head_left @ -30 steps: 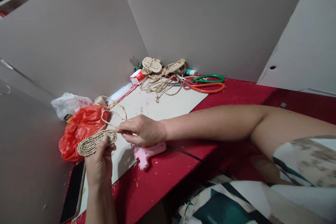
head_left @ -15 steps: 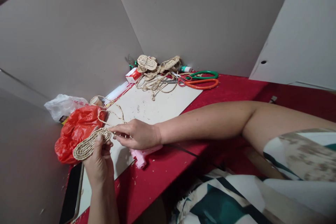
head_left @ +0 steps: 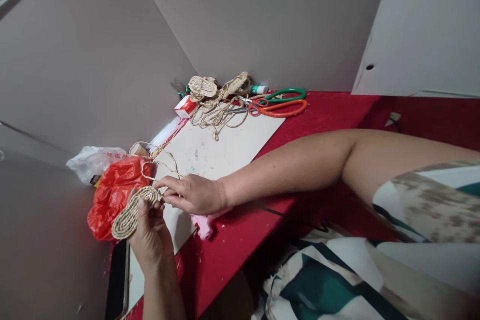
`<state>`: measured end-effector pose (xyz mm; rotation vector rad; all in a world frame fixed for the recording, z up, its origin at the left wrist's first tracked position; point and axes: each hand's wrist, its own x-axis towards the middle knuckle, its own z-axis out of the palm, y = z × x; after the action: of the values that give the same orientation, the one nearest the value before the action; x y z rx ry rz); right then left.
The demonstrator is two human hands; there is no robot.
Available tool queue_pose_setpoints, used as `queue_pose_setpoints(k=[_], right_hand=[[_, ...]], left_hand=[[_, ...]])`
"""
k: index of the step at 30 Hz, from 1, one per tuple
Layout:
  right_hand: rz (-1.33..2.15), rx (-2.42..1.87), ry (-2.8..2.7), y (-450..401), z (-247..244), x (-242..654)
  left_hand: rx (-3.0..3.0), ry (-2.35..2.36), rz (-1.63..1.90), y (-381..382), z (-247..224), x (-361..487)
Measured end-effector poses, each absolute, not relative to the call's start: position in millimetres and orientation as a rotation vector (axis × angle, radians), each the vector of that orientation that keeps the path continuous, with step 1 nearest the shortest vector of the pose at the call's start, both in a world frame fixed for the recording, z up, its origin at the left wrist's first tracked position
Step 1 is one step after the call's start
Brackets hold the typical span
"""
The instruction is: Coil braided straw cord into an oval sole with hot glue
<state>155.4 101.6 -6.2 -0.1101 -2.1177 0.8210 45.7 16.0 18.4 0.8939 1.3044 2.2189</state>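
A coiled sole-shaped piece of twisted straw cord (head_left: 131,215) is gripped in my left hand (head_left: 152,240), thumb on its face and fingers behind. My right hand (head_left: 195,195) is at the upper right end of this piece, its fingers closed on the straw cord (head_left: 174,160), which loops up beside the red bag. The fingertips partly hide where cord and piece meet. Below my right wrist lies a pink glue gun (head_left: 204,225), partly covered by the hand.
A red plastic bag (head_left: 112,180), white bag (head_left: 92,162) and phone (head_left: 118,275) lie at the left. Farther back are straw soles (head_left: 202,87), tangled cord, orange-and-green-handled scissors (head_left: 288,107), a red-white box (head_left: 185,106) and clear sticks (head_left: 165,132) along the white board (head_left: 225,147).
The view has shifted slightly. My left hand has tilted the straw piece a little more upright, and my right fingers have drawn together at its end.
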Motion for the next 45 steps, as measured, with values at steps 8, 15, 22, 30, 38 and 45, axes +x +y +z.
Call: queue_pose_setpoints(k=[8,15,22,30,38,45], right_hand=[[0.818,-0.230,-2.124,103,-4,157],[0.916,-0.279,-2.116,101,2,160],[1.272,-0.225,-1.886,106,4,151],[1.657,-0.164,-1.721,113,2,146],[1.992,-0.154,-1.603,109,1,148],[1.957,-0.087,-1.552,132,16,152]], left_hand=[[0.986,1.341,2.208,16,16,49],[1.135,1.465,2.218,17,10,52],[1.410,1.921,2.314,18,2,52],[1.534,2.091,2.237,14,5,55],[1.461,2.133,2.185,13,4,61],[1.551,2.044,1.765,9,11,45]])
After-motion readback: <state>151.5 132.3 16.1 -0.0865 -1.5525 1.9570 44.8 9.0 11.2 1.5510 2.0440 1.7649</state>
